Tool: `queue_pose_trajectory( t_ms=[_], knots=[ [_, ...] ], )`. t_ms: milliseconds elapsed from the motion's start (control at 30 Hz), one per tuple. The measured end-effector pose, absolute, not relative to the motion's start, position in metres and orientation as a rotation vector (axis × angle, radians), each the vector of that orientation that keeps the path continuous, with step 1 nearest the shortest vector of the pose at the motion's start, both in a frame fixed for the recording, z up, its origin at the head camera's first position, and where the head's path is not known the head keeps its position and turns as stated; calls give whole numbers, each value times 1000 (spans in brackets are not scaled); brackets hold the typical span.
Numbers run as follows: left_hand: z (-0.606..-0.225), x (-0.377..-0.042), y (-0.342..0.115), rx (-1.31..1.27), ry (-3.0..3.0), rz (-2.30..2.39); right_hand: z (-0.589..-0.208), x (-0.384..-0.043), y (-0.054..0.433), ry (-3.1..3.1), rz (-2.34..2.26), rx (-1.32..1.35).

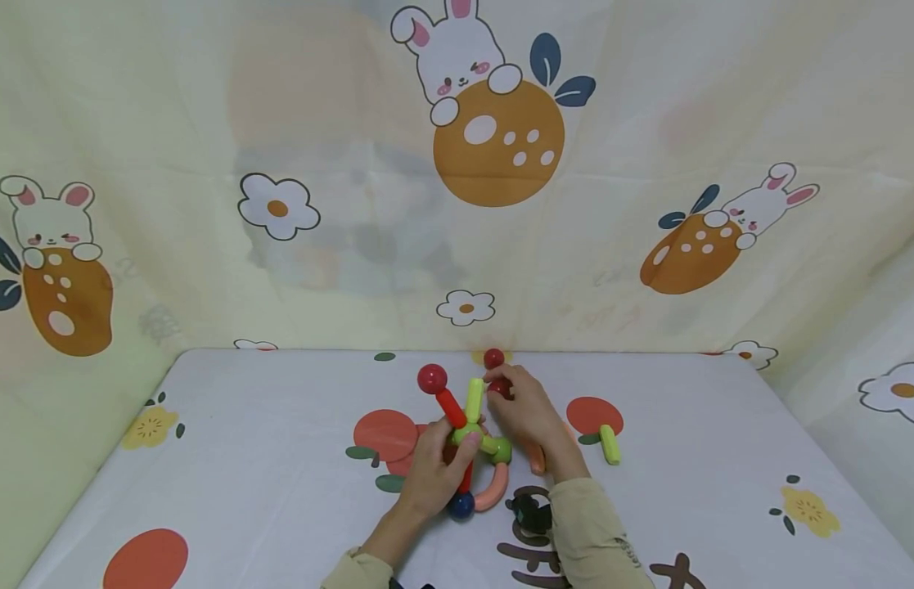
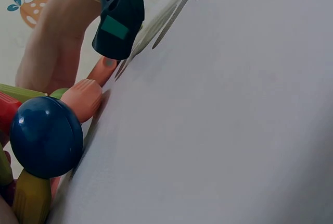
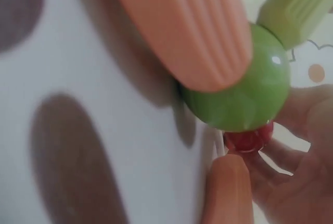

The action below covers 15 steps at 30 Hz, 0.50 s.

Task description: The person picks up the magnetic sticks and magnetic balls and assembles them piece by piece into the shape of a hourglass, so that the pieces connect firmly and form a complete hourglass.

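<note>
My left hand [image 1: 430, 468] grips a toy build of balls and rods near its middle. At its hub sits a lime ball [image 1: 466, 433], with a red rod [image 1: 450, 407] rising to a large red ball [image 1: 431, 379]. A lime rod [image 1: 475, 399] also stands up from the hub. Lower down, a curved pink rod [image 1: 493, 488] spans between a green ball [image 1: 501, 449] and a blue ball [image 2: 46, 136]. Beside the lime rod's upper end, my right hand [image 1: 529, 413] pinches a smaller red ball [image 1: 500, 388], partly hidden by the fingers.
Another red ball [image 1: 493, 357] lies behind the right hand. A curved orange rod [image 1: 536, 458] is under the right wrist, and a loose lime rod [image 1: 610, 444] lies farther right. A patterned curtain [image 1: 353, 270] hangs behind the printed tablecloth [image 1: 265, 491]. The right wrist wears a black camera [image 1: 532, 514].
</note>
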<state>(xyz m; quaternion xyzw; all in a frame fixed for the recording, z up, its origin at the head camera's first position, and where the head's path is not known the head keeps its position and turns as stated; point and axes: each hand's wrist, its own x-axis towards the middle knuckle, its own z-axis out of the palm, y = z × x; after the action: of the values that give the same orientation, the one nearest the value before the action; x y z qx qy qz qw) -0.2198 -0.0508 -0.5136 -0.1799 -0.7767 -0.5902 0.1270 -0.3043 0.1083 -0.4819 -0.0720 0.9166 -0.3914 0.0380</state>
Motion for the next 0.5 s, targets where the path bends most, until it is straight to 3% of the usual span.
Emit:
queue_pose_trajectory(
  t_ms=[500],
  knots=[
    [-511, -219, -50, -510, -2252, -1728, -469, -305, 112, 2724, -1501, -285]
  ],
)
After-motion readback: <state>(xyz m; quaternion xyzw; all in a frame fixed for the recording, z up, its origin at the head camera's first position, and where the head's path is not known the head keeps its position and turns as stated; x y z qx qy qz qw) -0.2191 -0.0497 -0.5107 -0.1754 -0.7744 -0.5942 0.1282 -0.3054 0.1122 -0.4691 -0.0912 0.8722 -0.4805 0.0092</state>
